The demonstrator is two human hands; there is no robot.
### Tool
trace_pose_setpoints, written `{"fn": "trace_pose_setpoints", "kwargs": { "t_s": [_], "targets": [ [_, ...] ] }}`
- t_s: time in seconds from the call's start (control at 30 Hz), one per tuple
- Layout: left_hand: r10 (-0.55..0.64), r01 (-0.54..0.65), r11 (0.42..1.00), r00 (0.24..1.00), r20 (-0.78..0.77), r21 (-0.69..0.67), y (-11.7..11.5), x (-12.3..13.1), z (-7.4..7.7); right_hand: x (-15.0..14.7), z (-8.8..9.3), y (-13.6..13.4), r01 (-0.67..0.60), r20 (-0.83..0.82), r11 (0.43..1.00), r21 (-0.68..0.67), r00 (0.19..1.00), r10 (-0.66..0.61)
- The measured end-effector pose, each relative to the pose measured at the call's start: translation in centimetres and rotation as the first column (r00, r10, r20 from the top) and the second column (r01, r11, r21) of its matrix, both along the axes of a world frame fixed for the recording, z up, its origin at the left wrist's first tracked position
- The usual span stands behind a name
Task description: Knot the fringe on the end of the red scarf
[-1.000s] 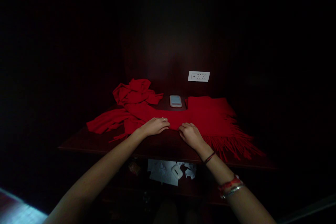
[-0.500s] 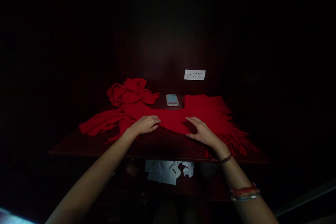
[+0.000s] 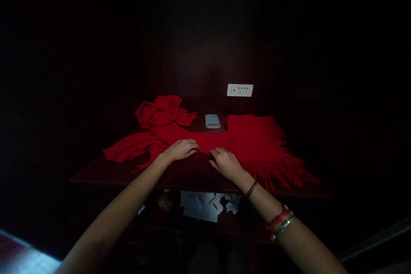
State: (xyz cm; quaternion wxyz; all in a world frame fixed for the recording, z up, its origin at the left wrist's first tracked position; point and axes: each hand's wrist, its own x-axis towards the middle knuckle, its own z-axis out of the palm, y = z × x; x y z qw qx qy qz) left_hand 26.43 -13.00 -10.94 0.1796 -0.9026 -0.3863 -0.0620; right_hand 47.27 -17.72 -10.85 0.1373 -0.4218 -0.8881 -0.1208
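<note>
A long red fringed scarf [image 3: 253,137] lies across a dark wooden table [image 3: 180,173]. Its left part is bunched in a heap at the back left, and its fringed end spreads out at the right. My left hand [image 3: 180,150] rests flat on the scarf's near edge, fingers together and stretched out. My right hand [image 3: 224,162] sits just to the right of it with fingers curled on the same edge of the cloth. The two hands are a short gap apart.
A phone [image 3: 212,121] lies on the table behind the scarf. A white wall socket plate [image 3: 239,90] is on the dark panel behind. Torn white paper and a small white case [image 3: 215,206] lie on a shelf under the table. The room is very dark.
My right hand slid right along the scarf with fingers flat, then came back left beside my left hand with fingers curled on the edge. My left hand stayed in place.
</note>
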Motion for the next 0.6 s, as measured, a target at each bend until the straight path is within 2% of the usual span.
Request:
{"fn": "trace_pose_setpoints", "kwargs": {
  "t_s": [0.17, 0.33, 0.4, 0.5, 0.6],
  "targets": [
    [0.123, -0.111, 0.986, 0.987, -0.103, 0.121, 0.2, -2.1, 1.2, -0.7, -0.5, 1.0, 0.071, 0.062, 0.997, 0.042, 0.995, -0.074],
    [0.301, -0.275, 0.932, 0.951, -0.077, 0.237, 0.4, -5.9, 3.5, -0.3, -0.8, 1.0, 0.117, 0.013, 0.993, 0.028, 0.993, -0.118],
    [0.367, -0.343, 0.897, 0.93, -0.036, 0.28, 0.6, -7.2, 4.3, -0.3, -0.9, 1.0, 0.135, -0.012, 0.991, 0.019, 0.991, -0.135],
    [0.486, -0.48, 0.805, 0.87, 0.076, 0.348, 0.9, -9.0, 5.4, -0.3, -0.9, 1.2, 0.146, -0.042, 0.989, 0.013, 0.988, -0.146],
    [0.569, -0.589, 0.724, 0.804, 0.17, 0.36, 1.6, -10.7, 6.6, -0.3, -0.9, 1.3, 0.157, -0.052, 0.987, 0.016, 0.986, -0.156]
  ]
}}
